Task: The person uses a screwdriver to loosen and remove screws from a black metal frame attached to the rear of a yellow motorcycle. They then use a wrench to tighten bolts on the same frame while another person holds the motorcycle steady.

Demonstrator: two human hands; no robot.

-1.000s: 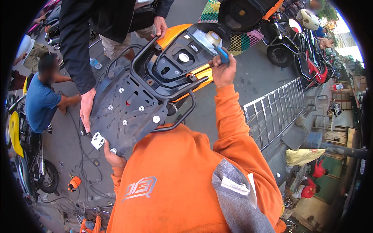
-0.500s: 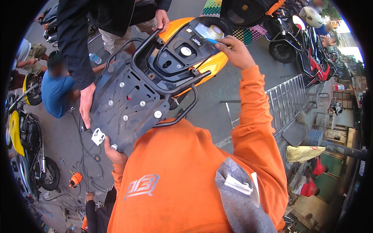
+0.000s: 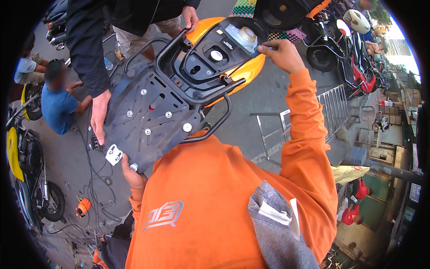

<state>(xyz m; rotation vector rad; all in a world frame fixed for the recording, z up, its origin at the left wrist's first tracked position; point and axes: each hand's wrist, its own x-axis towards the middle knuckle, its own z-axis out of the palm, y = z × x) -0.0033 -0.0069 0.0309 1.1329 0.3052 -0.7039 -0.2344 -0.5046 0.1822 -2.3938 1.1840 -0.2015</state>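
Observation:
A black metal rack plate [image 3: 134, 114] with slots and several silver bolts is joined to tubular rails at the tail of an orange-and-black motorcycle [image 3: 201, 67]. My left hand [image 3: 134, 176] is closed on the plate's near-left corner, thumb on top and the other fingers hidden beneath. By its thumb lies a white metal bracket [image 3: 113, 154] with two holes. My right hand [image 3: 283, 54] is raised over the right side of the tail, pinching the end of a blue-handled screwdriver [image 3: 256, 53]. Its thin shaft points down toward the rail mount.
A co-worker's hand [image 3: 100, 117] touches the plate's left edge; their other hand [image 3: 190, 18] rests by the orange panel. A roll of tape [image 3: 247, 34] sits in the tail recess. Cables [image 3: 92, 179], parked motorcycles [image 3: 38, 161] and a metal ladder [image 3: 329, 110] are around.
My right hand has shifted slightly right, and its fingers now pinch the end of the screwdriver handle, hiding more of it. My left hand stays at the plate corner.

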